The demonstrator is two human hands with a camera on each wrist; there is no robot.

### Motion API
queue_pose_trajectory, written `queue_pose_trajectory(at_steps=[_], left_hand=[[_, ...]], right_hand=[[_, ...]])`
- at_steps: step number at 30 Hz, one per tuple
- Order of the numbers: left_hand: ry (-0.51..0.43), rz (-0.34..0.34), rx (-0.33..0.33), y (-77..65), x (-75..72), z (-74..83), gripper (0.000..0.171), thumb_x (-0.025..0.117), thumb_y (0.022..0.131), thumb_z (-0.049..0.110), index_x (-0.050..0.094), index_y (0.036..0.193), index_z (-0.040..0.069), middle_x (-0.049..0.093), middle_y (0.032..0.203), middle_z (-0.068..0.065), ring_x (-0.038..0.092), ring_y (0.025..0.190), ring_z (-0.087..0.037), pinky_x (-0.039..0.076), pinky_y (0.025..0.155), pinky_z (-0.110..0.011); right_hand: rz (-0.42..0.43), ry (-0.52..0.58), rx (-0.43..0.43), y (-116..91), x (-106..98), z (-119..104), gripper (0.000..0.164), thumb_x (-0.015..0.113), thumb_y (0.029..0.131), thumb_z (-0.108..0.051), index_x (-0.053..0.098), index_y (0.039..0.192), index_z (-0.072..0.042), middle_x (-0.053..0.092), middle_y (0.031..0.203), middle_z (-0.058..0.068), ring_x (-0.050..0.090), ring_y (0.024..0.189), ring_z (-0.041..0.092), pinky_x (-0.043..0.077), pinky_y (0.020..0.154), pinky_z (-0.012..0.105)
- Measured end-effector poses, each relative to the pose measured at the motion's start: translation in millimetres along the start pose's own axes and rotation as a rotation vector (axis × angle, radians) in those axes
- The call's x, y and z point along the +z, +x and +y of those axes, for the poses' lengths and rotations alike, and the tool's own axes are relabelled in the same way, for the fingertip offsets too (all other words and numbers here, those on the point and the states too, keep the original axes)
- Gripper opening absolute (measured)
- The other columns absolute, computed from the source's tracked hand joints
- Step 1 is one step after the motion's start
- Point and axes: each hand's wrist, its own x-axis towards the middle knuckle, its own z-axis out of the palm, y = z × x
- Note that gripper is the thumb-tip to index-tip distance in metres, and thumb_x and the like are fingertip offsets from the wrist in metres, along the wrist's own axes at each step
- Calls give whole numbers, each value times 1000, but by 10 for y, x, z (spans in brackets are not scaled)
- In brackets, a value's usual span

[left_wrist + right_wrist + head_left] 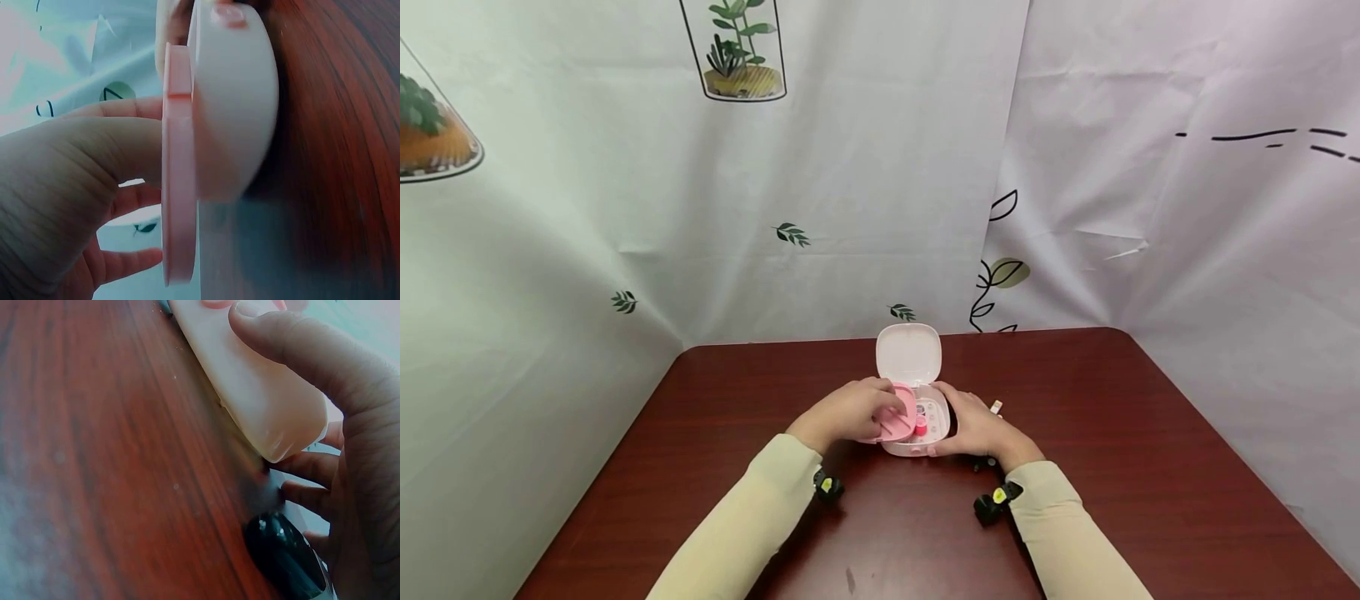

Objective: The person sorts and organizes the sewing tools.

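Leaf-print white backdrop point(887, 167) behind a dark red worktop point(1112, 483); white case point(898, 448), lid point(908, 354) up, sits near its far edge, midway between the side edges. My left hand point(853, 414) is pinched on the pink tray point(179, 187), partly over the case, fingertips hidden. My right hand point(981, 429) is clamped round the case, thumb in front. Both parts look like light, stiff plastic, probably slippery. Best hold: opposite side walls, not the lid. No brand or writing readable.

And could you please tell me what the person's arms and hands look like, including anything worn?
The left hand and right hand wear no gloves. Both sleeves are long, plain and pale cream. Each wrist carries a small black device marked with a yellow patch.
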Motion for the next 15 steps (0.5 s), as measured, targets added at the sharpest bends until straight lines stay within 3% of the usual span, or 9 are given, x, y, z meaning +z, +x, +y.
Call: queue_pose_trajectory(at_steps=[6, 15], left_hand=[[56, 7, 40, 103, 4, 132, 42, 74, 78, 5, 76, 114, 27, 62, 106, 7, 56, 96, -13, 48, 89, -38], [79, 38, 60, 211, 55, 242, 42, 76, 75, 4, 77, 112, 26, 64, 106, 7, 58, 92, -13, 49, 79, -27]], right_hand=[[12, 11, -6, -13, -12, -13, 112, 87, 64, -55, 36, 153, -9, 51, 145, 11, 48, 129, 36, 38, 107, 58], [13, 8, -23, -20, -21, -19, 112, 86, 65, -56, 37, 153, -7, 51, 145, 13, 49, 130, 36, 38, 108, 57]])
